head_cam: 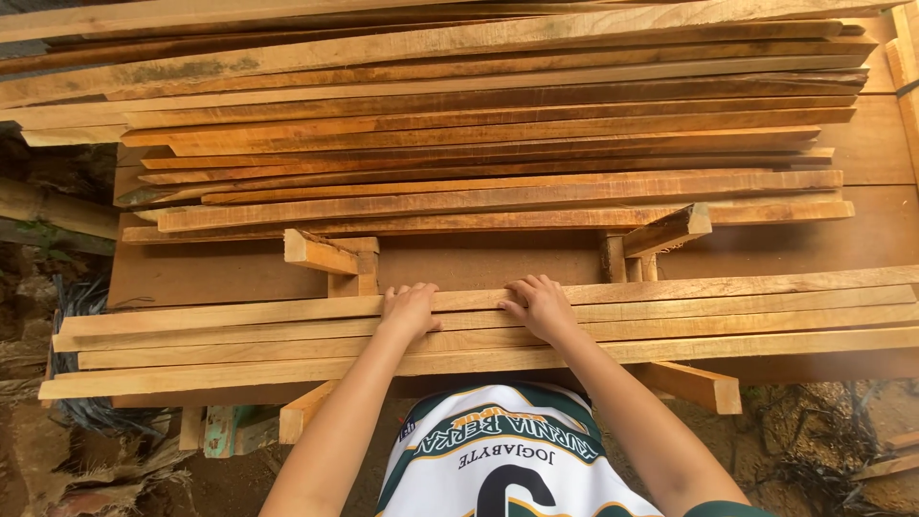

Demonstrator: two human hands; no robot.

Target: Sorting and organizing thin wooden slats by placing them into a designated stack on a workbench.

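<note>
My left hand (410, 308) and right hand (541, 306) lie flat and open on the near row of thin planks (239, 335), just in front of the big wood pile (479, 144). Rough edges could give me splinters. If I push hard, the planks might slide off.

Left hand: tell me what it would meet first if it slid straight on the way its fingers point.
The left hand lies flat on the near slats, fingers pointing away. Straight on, it would likely meet the small upright wooden block beyond the slats, before the big stack of planks; depth is unclear.
</note>
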